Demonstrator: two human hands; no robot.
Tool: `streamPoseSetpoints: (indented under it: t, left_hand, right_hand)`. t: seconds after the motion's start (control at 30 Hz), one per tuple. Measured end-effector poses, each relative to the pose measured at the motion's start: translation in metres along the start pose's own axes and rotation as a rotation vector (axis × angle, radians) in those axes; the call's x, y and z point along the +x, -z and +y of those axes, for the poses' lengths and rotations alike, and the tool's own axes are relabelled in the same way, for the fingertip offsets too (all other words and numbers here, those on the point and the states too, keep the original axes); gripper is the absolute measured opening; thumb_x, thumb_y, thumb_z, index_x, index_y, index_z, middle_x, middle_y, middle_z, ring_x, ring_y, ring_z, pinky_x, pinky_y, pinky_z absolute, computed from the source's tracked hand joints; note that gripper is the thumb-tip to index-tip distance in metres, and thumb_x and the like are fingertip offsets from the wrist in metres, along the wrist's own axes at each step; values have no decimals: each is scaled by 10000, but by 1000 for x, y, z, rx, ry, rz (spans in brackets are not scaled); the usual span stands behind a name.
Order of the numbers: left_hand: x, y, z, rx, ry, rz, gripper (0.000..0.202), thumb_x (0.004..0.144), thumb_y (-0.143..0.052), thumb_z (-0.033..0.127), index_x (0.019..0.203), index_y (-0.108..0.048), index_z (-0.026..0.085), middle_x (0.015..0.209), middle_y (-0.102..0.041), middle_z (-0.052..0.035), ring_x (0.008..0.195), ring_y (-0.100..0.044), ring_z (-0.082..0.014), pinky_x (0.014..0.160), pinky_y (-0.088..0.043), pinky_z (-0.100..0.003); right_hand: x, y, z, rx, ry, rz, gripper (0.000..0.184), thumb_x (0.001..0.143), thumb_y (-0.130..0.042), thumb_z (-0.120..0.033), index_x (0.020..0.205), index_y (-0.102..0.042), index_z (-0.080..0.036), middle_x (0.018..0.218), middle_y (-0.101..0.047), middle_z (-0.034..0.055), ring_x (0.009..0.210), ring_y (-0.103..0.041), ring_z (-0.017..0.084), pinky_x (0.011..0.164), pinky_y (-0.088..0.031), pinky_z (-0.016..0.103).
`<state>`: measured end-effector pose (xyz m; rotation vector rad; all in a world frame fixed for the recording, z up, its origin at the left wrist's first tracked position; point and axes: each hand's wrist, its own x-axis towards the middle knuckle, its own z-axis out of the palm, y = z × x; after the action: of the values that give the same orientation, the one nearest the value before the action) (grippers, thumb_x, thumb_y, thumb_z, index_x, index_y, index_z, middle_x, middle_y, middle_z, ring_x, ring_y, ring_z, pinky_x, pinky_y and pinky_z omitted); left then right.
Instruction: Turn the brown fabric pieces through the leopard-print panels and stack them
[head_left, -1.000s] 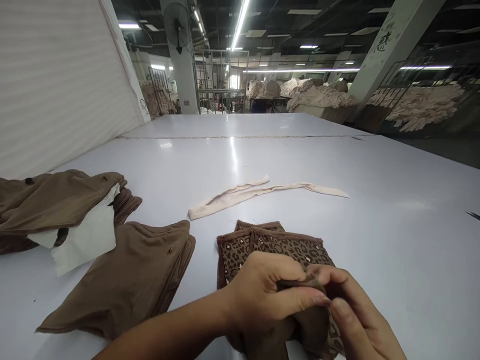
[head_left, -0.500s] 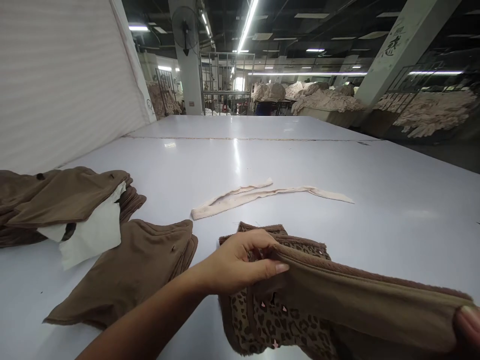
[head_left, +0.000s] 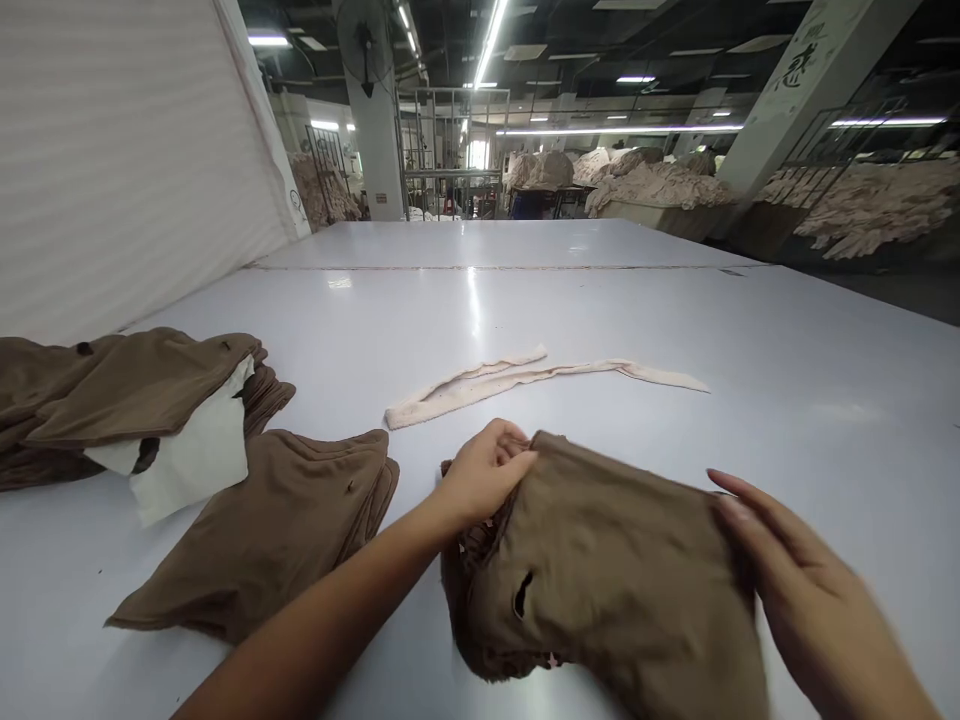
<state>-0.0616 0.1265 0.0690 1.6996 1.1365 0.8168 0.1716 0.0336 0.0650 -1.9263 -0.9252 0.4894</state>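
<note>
Brown cloth [head_left: 626,565] slopes lengthwise down rightward, left grip [head_left: 484,478] pinching its corner, right grip [head_left: 814,590] unclear.

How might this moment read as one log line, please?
left hand: pinches brown cloth panel, upper-left corner | right hand: at its upper-right corner | left: stacked brown cloth pieces | beyond: long cream fabric strip

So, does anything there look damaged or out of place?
The held brown fabric piece has a dark hole near its left edge. Similar holes in the stacked brown pieces suggest it may be intended. The pale fabric strip lying by itself may be stray.
</note>
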Motion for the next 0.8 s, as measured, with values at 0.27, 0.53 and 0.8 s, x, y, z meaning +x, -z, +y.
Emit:
streamPoseSetpoints:
  t: [0.27,0.53,0.8]
  left_hand:
    - [-43,-29,-34,587,-406,-281,571,907,-366,464,1402,-268,198,1490,-236,-98,1382,-163,-245,1117,-109,-531]
    - [-43,-32,-57,595,-347,-478,700,860,-383,579,1432,-193,223,1515,-146,-89,1391,-126,-249,1106,-72,-557]
    - [-50,-32,-22,782,24,-208,458,810,-526,436,1024,-596,37,1090,-558,-211,1050,-489,-352,908,-415,-512]
  right_hand:
    - [-39,-44,50,-396,621,-115,556,908,-355,-411,1421,-265,-217,1474,-272,99,1353,-220,277,1070,-230,510]
    - [-56,-61,75,-720,896,-237,560,898,-414,-403,1397,-275,-190,1417,-373,161,1275,-368,322,964,-333,593]
    - [12,-55,14,-336,1109,-290,563,847,-485,-344,1388,-330,-335,1322,-477,109,1175,-460,346,927,-379,553]
